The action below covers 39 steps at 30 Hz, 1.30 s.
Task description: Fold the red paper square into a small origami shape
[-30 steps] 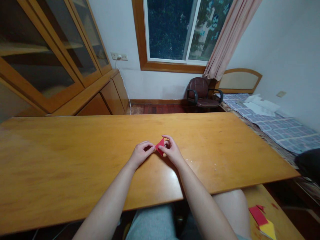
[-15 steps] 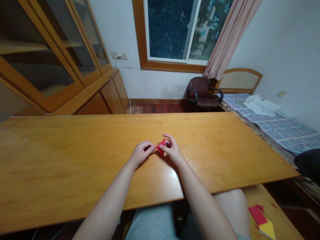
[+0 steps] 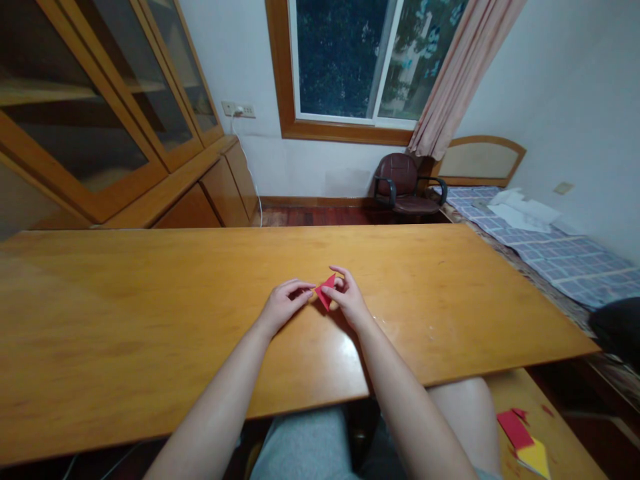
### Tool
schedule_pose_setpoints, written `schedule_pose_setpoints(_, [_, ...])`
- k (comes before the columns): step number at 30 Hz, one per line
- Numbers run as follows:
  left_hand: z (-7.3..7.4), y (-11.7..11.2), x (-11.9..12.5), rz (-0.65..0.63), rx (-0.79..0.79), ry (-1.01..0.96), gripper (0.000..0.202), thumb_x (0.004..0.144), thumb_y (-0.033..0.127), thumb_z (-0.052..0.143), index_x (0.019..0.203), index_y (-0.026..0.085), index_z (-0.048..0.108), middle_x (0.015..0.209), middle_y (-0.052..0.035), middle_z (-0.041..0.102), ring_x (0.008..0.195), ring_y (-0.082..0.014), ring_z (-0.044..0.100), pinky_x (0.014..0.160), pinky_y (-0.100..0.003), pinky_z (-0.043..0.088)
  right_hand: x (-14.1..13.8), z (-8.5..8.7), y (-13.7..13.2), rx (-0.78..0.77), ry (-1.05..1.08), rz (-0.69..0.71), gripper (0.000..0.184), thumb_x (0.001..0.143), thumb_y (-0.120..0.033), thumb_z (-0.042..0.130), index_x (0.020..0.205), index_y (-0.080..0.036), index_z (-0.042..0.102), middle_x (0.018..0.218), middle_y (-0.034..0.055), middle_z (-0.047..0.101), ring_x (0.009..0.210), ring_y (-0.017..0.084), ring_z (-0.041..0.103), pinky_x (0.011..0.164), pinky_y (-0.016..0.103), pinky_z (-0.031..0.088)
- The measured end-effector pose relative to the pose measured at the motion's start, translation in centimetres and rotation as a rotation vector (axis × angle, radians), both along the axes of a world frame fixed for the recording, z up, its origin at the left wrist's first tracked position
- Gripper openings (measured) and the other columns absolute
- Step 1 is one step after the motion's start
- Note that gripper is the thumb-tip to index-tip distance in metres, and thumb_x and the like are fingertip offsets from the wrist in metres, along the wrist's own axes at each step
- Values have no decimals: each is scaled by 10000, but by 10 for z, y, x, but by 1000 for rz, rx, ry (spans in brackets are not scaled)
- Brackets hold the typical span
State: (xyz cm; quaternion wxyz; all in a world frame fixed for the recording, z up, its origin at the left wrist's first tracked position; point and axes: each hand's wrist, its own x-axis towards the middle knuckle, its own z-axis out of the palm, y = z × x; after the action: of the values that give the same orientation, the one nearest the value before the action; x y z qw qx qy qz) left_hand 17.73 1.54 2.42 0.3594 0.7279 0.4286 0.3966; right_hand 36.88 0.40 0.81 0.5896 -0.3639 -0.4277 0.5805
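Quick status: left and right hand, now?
left hand: closed, fingertips pinching the left tip of the red paper.
right hand: closed, holding the red paper's right side.

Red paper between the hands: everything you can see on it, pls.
The red paper is a small folded piece, roughly triangular, matte, one point up. It sits low over the wooden table; contact cannot be told. The left hand pinches its left edge, the right hand its right side, partly hiding it.

Glossy wooden table [image 3: 150, 300]; red piece [image 3: 327, 291] looks like matt paper.
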Motion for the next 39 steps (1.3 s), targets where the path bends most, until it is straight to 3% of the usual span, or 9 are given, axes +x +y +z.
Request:
schedule_pose_setpoints(5, [3,-1,0,1,36,-3,264,879,375,618,1050,204,725,913,-50,672,842,-171,624,726,-265,497,1,2,0,-12,6,-18,593,707,-292,794,1231,-242,523,726,-62,602,682,115,589,713,251,481])
schedule_pose_setpoints(22, [3,-2,0,-31,99,4,232,891,304,602,1046,206,744,889,-47,672,818,-160,619,759,-270,491,1,3,-1,-20,32,-40,584,700,-264,788,1222,-236,528,733,-59,607,701,115,593,732,252,484])
schedule_pose_setpoints(39, [5,-3,0,-38,86,22,256,894,334,596,1063,215,746,884,-48,676,810,-164,620,749,-272,493,0,2,0,-30,12,-58,574,695,-292,790,1203,-244,526,727,-65,604,695,118,597,732,256,488])
